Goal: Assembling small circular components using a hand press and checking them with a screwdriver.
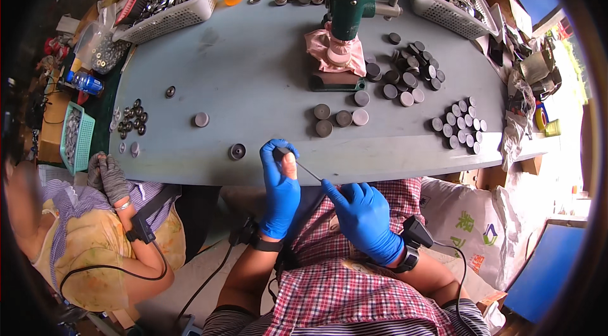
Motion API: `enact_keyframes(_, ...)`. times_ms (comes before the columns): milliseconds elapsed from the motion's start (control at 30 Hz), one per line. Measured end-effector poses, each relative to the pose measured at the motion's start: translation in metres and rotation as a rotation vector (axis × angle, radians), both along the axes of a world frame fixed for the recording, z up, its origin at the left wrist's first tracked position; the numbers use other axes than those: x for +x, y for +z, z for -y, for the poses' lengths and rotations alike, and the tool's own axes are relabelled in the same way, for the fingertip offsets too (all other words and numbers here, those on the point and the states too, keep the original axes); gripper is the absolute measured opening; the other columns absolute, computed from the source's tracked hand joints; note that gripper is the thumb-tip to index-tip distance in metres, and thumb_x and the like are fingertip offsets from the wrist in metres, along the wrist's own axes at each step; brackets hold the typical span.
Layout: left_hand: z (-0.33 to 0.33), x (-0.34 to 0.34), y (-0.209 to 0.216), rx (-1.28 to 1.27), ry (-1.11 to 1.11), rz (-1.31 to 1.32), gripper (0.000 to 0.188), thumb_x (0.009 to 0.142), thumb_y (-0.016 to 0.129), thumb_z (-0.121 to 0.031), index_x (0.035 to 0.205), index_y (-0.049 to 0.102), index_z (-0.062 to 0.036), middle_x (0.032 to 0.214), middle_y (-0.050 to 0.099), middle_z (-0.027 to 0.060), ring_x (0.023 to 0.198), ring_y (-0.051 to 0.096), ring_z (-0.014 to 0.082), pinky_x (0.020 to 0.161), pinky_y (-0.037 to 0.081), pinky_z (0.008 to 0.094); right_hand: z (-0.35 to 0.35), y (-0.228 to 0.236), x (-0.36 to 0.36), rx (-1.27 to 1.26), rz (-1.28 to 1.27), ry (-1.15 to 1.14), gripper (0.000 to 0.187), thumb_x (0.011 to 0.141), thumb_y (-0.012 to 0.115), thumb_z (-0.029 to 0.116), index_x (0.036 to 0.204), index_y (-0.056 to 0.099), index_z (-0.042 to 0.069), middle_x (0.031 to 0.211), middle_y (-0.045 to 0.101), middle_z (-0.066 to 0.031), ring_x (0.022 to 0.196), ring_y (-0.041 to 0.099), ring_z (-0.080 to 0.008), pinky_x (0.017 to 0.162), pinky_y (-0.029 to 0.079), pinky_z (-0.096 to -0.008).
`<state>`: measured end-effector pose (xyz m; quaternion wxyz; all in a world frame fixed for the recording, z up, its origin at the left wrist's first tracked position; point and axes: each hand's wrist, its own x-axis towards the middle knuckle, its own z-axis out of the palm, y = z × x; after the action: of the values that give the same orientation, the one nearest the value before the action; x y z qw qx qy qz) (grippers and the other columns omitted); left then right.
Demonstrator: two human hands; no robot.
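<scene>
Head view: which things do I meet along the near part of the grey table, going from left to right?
Green basket → cluster of small dark rings → lone grey disc → four discs by the press → right-hand disc cluster.

Plenty of bare table point(253, 76) straight ahead. The green press point(345, 13) blocks the far middle, dark disc piles point(411, 73) crowd the right, and a few loose discs point(339, 117) plus one lone ring point(237, 151) sit near the front edge. White baskets point(180, 10) wall off the back.
</scene>
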<state>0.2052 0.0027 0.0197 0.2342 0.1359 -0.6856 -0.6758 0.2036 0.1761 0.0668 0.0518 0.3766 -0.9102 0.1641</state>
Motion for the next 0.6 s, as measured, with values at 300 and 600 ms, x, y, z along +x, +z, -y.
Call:
enact_keyframes(300,0.005,0.007,0.010,0.395,-0.282,0.275,0.028,0.104,0.045,-0.040,0.108,0.054,-0.0133,0.096,0.056,-0.0004,0.088,0.055,0.0086,0.080,0.046,0.0244,-0.052,0.014,-0.067,-0.122,0.154,0.330,0.046,0.077,0.071,0.018,0.122,0.067,0.021,0.072,0.055,-0.0032,0.062,0.057,-0.0228,0.056,0.048,-0.0358)
enact_keyframes(600,0.028,0.001,0.017,0.535,-0.212,0.127,0.042,0.102,0.049,-0.043,0.120,0.054,-0.0059,0.110,0.053,0.0035,0.083,0.047,0.0088,0.078,0.042,0.0246,-0.030,-0.007,-0.025,-0.275,0.322,0.143,0.052,0.080,0.063,0.009,0.132,0.059,0.014,0.081,0.058,-0.0104,0.073,0.062,-0.0267,0.065,0.052,-0.0363)
